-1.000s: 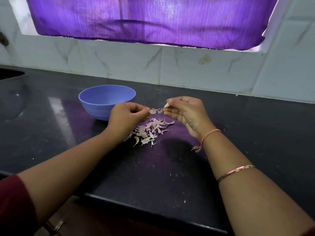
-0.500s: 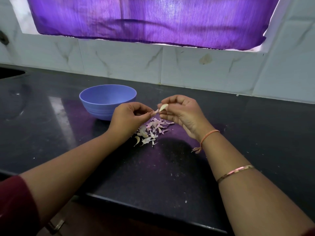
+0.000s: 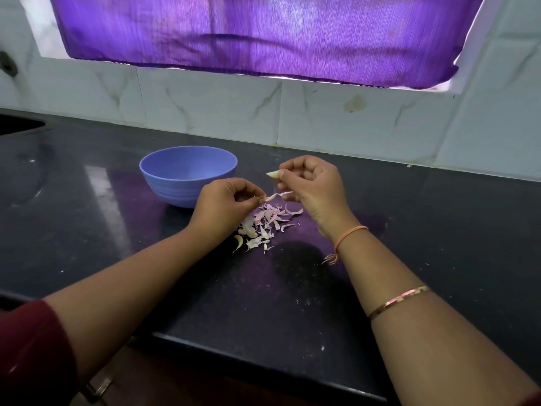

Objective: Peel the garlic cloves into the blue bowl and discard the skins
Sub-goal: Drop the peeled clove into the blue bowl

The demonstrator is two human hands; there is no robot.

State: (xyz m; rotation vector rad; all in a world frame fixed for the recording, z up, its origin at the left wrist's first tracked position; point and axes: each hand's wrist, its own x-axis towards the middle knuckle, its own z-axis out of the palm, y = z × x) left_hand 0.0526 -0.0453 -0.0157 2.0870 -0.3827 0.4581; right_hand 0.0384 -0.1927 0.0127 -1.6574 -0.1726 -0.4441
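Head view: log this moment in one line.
left hand: pinches skin | right hand: holds clove | skin pile: on counter, near bowl

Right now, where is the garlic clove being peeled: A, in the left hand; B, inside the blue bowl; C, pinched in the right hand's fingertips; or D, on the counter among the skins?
C: the right hand pinches the pale garlic clove at its fingertips, while the left hand pinches only a strip of skin.
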